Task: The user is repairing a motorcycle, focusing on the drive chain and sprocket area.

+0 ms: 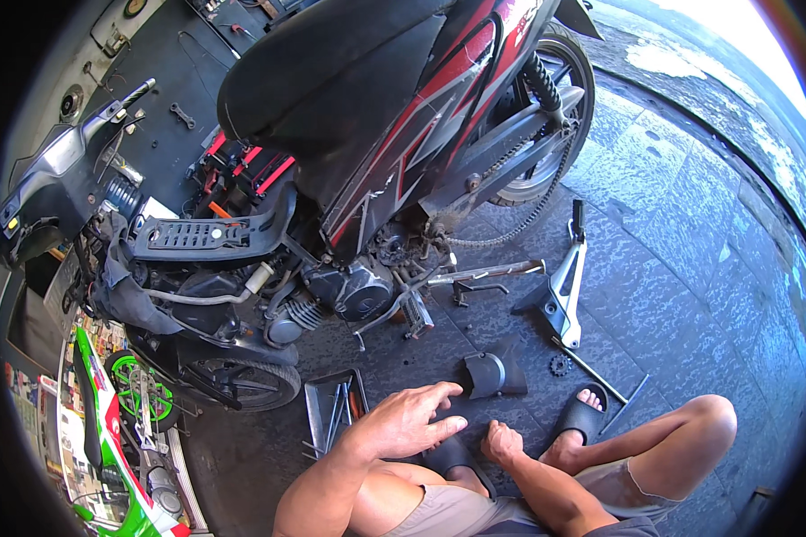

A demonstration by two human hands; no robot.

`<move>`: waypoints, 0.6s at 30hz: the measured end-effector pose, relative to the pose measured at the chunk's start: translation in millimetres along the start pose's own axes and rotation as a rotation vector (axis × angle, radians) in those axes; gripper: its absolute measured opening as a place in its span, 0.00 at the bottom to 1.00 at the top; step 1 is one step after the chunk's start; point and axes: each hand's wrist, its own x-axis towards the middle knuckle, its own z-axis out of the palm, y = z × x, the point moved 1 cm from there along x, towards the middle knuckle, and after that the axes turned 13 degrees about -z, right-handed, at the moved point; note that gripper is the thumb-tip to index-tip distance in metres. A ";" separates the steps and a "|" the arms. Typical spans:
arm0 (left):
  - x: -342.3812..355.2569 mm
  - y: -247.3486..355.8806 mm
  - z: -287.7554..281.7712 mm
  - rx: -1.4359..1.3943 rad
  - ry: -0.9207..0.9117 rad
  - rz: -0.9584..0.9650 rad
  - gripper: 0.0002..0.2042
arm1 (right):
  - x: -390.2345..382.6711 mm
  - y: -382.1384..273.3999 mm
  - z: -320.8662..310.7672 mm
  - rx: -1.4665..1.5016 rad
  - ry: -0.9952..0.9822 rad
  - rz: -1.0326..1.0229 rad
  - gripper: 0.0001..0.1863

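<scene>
My left hand [409, 419] hangs in the air over my left foot, thumb and fingers apart and nothing visible in it. To its right, my right hand [501, 441] is curled closed between my legs; what it holds, if anything, is hidden. A black curved engine cover [495, 373] lies on the floor just beyond both hands. Past it stands a black and red motorcycle [358, 143] with its engine [354, 291] exposed. Its drive chain [519, 234] sags loosely from the rear wheel toward the engine. A small toothed sprocket [561, 364] rests near my right sandal [585, 419].
A T-handle wrench [613, 394] and a silver footrest bracket [564, 291] lie to the right. At left, a metal tray [321, 407] holds long tools. A red and black toolbox [258, 167] sits beyond the motorcycle, and a green motorbike [107, 412] stands far left.
</scene>
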 end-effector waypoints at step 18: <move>-7.4 5.8 -11.1 -0.012 0.107 -0.031 0.27 | 7.4 10.2 -33.0 0.214 0.432 0.143 0.17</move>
